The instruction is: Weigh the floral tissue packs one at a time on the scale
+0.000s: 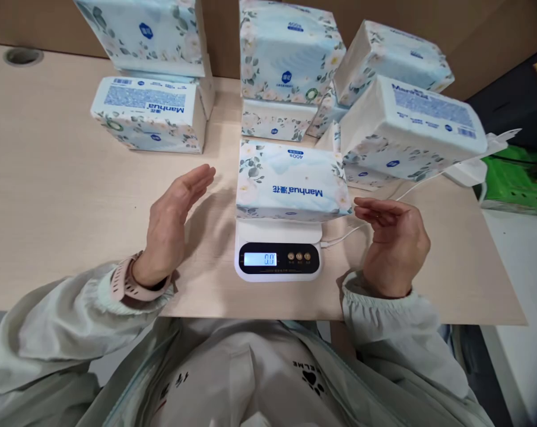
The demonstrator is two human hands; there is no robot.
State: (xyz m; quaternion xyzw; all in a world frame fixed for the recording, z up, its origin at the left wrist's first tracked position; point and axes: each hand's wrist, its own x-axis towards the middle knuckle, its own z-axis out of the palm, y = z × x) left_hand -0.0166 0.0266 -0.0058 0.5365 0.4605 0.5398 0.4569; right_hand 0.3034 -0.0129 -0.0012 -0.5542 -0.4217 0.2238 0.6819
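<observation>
A pack of tissues (290, 178), pale blue with printed flowers, lies on the white digital scale (279, 232) in front of me. The scale's lit display reads 0.0. My left hand (174, 219) is held to the left of this pack, apart from it, fingers stretched out and holding nothing. On the other side, my right hand (393, 246) has its fingers extended and slightly bent. Its fingertips are close to the pack's right corner; whether they touch it I cannot tell. Nothing is in that hand.
Stacked tissue packs (148, 112) stand at the back left, more packs (290, 53) behind the scale, and others (410, 130) at the right. A white cable (346, 236) runs from the scale. Green crates (517, 178) sit beyond the table's right edge. Brown cardboard (223, 35) lines the back.
</observation>
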